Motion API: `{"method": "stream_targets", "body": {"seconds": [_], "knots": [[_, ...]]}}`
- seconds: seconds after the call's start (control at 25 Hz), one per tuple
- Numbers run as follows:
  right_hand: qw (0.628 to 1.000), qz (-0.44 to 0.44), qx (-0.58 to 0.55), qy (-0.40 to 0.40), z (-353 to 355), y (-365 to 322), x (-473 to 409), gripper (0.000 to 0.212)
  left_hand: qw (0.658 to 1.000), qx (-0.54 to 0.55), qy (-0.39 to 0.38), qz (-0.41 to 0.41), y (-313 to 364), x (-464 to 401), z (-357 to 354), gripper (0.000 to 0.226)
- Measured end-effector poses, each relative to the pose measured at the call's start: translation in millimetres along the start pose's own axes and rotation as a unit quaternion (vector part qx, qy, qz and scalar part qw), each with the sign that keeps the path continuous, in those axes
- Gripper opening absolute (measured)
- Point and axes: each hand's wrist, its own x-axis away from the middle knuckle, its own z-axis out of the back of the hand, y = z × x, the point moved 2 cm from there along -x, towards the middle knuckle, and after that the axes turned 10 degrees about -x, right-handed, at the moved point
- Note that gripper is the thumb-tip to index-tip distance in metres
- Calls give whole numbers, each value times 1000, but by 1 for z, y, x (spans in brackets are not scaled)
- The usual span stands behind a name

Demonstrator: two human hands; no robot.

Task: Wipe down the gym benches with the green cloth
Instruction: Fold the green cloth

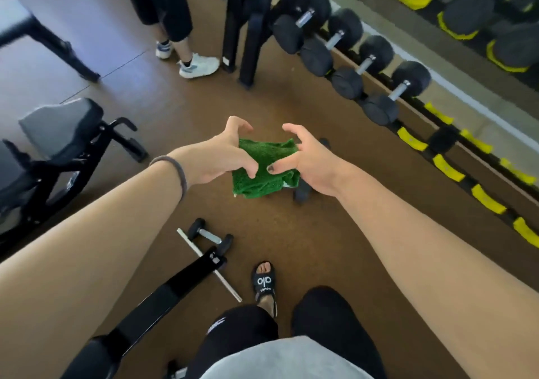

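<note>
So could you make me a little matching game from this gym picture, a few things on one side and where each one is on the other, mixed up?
Things:
1. green cloth
2. small dumbbell
3. row of big dumbbells
4. padded bench

Places:
A. lined up on the low rack at the right
B. held between the left hand and the right hand
C. at the left edge of the view
D. lying on the brown floor near the sandalled foot

Pairs: 1-B, 2-D, 3-A, 4-C
</note>
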Motion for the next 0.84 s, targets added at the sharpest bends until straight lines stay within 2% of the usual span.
{"method": "stream_targets", "body": {"seconds": [0.12,0.36,0.68,0.84], "knots": [[984,19,173,-29,-37,-32,-44,95,996,-75,40,19,-14,-16,47,81],[950,50,294,-90,-79,-96,-149,54,973,-196,112,57,-33,-64,129,69],[898,94,386,-190,-100,-191,-268,40,952,-242,172,74,-12,-124,228,60],[877,99,411,-227,-131,-226,-311,33,944,-248,209,60,-26,-142,285,48]]}}
